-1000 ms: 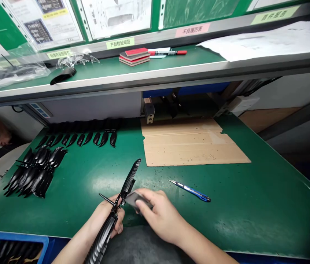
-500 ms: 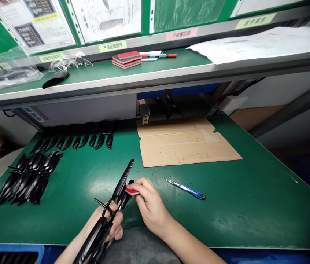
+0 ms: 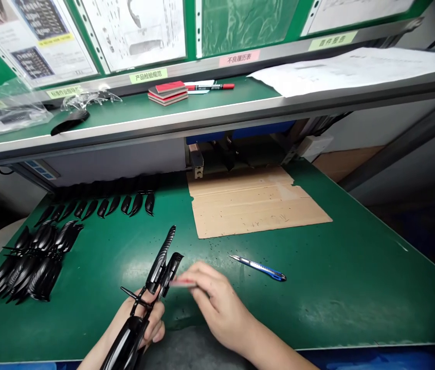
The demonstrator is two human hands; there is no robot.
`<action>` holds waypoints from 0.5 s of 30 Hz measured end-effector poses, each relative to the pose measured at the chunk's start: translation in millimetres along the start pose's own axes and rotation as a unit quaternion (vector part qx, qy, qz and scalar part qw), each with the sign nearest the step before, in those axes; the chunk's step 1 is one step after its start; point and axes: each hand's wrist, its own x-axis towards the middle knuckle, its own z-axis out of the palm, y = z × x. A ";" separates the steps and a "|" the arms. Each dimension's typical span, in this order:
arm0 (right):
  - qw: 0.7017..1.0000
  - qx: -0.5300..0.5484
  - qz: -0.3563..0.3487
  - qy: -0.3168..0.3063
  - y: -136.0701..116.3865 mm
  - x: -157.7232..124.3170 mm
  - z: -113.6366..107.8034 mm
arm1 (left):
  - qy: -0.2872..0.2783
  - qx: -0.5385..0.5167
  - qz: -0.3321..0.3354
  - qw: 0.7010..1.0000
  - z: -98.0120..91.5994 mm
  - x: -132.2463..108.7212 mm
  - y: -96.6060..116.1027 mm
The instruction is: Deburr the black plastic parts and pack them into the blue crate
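Note:
My left hand (image 3: 146,318) is closed around a long black ribbed plastic part (image 3: 151,282) with thin sprue pins, holding it tilted up over the near edge of the green table (image 3: 337,288). My right hand (image 3: 217,300) pinches a small flat red and grey sanding block (image 3: 182,283), seen edge-on and blurred, and presses it against the side of the black part near its middle.
A blue utility knife (image 3: 259,267) lies just right of my hands. A flat cardboard sheet (image 3: 254,205) covers the table's back middle. A pile of black parts (image 3: 28,262) and a row of smaller ones (image 3: 97,205) sit at left. More sanding blocks (image 3: 167,93) and a red marker (image 3: 212,87) rest on the shelf.
The camera view tilted and shifted. My right hand turned the block from flat to edge-on against the part and slid it slightly, while my left hand kept holding the part.

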 end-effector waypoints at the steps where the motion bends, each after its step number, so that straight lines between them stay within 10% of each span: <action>1: 0.999 -0.002 0.006 0.042 -0.8 1.5 2.0 | -0.002 0.001 0.000 1.000 -0.6 -0.4 0.3; 3: 0.996 0.006 0.017 0.091 -2.2 4.4 6.2 | -0.002 0.000 0.009 1.000 -2.1 -1.3 0.6; 10: 0.991 -0.119 -0.009 -0.060 19.0 0.5 -12.9 | 0.017 0.043 0.040 0.998 -5.6 -12.4 16.4; 15: 0.977 -0.206 0.026 -0.045 34.4 9.6 -37.6 | 0.117 0.316 0.034 0.941 1.8 -34.3 40.7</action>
